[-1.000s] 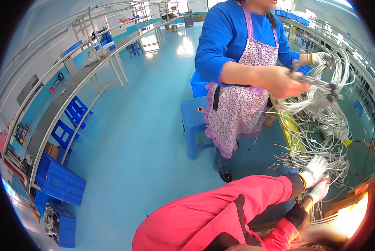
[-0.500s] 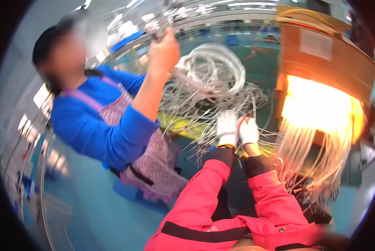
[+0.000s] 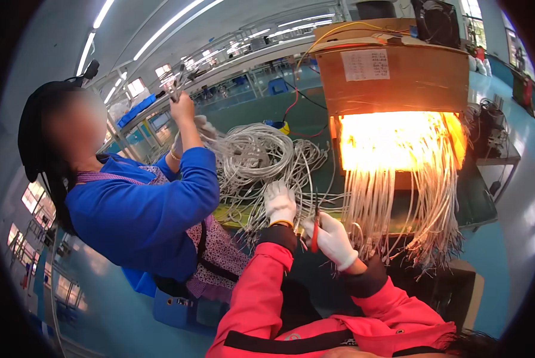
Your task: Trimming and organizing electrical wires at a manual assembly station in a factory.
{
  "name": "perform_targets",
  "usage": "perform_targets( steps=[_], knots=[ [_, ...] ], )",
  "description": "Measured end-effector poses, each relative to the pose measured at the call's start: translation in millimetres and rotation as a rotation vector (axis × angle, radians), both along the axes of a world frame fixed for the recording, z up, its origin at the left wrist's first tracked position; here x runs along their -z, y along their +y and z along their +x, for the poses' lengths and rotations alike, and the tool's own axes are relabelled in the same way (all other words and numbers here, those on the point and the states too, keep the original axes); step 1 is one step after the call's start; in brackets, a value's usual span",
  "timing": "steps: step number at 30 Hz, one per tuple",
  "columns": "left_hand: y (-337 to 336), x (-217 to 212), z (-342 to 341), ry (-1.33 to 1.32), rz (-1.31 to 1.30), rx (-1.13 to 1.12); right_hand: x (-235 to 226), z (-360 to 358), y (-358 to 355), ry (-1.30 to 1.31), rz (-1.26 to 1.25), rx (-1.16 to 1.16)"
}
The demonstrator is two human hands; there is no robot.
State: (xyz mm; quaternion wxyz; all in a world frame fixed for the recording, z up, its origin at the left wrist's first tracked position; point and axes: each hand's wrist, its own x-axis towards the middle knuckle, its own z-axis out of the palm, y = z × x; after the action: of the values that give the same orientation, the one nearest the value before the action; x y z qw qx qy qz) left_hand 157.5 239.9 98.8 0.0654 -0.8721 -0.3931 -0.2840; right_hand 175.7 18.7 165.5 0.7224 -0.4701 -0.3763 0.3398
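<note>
My left hand, in a white glove, is closed at the near edge of a tangled pile of pale grey cables, its fingers curled over some strands. Just to its right, my gloved right hand grips a red-handled tool. The tool's thin dark tip points upward, away from me; its exact kind is unclear. Loose cable ends lie around and below both hands.
On the right, a brown box-like housing has a brightly glowing opening, with many cables hanging from it. To my left, a co-worker in a blue top holds up a metallic object. A blue stool stands beneath them.
My right hand has moved apart from my left, toward me and rightward, and the red-handled tool now shows plainly. My view has shifted; the co-worker's raised hand appears lower and farther left.
</note>
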Motion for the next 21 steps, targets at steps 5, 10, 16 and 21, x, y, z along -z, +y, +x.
perform_targets(
  steps=[5, 10, 16, 21],
  knots=[
    [16.5, 5.5, -16.5, 0.036, -0.009, -0.029, -8.6, 17.1, -60.0, 0.087, -0.080, 0.020],
    [71.9, 24.2, -24.0, 0.258, -0.015, -0.027, 5.6, 35.4, -107.9, 0.190, -0.113, 0.158],
    [-78.6, -103.6, -3.6, -0.133, -0.201, 0.168, 42.5, 62.1, -195.9, 0.205, -0.296, 0.520],
    [-109.4, -126.2, 18.5, -0.204, -0.519, 0.386, 68.1, 70.3, -225.0, 0.260, -0.305, 0.691]
  ],
)
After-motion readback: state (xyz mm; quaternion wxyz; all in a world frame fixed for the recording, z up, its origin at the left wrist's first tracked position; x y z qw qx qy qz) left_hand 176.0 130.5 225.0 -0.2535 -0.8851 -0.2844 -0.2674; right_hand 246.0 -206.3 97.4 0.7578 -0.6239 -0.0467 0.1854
